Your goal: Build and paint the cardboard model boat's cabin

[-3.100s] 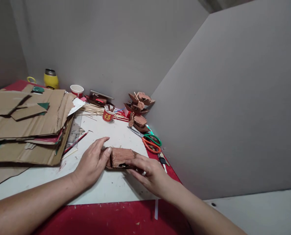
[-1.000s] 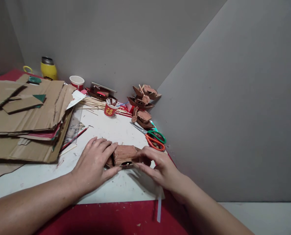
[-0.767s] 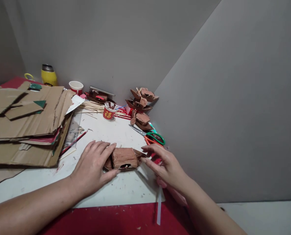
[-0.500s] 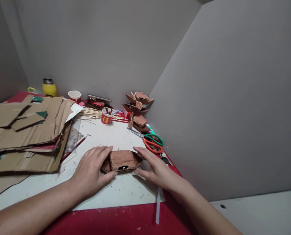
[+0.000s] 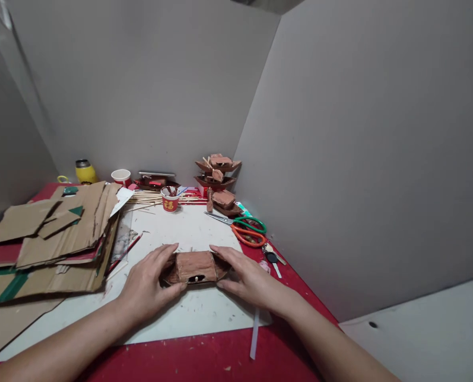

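A small brown model boat [image 5: 196,266] with a curved roof and a dark opening in its near side sits on the white sheet [image 5: 181,313]. My left hand [image 5: 151,276] grips its left end, thumb at the near side and fingers at the far side. Around the right end, my right hand [image 5: 246,273] is closed in the same way. The tips of both ends are partly hidden by my hands.
Cardboard pieces [image 5: 69,239] are piled at the left. Scissors [image 5: 248,232] and keys [image 5: 274,258] lie at the right. Farther back stand a red cup [image 5: 170,200], thin sticks [image 5: 147,198], more model boats [image 5: 220,180] and a yellow bottle [image 5: 86,173]. A grey wall [image 5: 340,159] rises at the right.
The camera view has tilted and shifted, so the background sits differently. Both hands remain around the boat, with the right hand's fingers a little farther left along it.
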### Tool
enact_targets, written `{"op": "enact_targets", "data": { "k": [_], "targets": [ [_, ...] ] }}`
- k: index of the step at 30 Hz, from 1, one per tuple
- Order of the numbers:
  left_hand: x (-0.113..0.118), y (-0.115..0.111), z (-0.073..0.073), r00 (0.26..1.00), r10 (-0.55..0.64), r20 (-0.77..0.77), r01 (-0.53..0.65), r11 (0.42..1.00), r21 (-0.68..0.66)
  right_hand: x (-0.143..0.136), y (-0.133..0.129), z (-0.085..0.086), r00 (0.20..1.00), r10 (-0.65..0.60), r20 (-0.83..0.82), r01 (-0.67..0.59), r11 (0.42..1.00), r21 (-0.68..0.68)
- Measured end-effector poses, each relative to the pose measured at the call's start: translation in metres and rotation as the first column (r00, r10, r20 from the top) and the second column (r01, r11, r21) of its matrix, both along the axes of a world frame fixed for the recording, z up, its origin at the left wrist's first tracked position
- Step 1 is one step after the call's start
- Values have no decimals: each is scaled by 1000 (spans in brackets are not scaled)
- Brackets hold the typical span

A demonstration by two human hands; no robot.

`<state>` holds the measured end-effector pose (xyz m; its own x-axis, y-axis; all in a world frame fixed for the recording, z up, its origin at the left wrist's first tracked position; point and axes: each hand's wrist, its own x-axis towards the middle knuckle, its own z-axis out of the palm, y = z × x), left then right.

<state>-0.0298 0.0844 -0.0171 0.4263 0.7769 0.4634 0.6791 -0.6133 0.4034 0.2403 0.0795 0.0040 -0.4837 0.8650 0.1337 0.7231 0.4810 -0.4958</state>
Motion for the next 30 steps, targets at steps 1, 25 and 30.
{"op": "enact_targets", "data": {
  "k": [1,25,30],
  "targets": [
    [0,0,1,1000,-2,-9,2,1000,5,0,-1,0,1000,5,-3,-5,1000,-3],
    [29,-9,17,978,-208,-32,210,968,140,12,-4,0,999,27,-44,-25,999,41],
    [30,-8,16,975,-218,-29,220,967,130,13,-3,-2,998,34,-51,-32,998,46]
  ]
}}
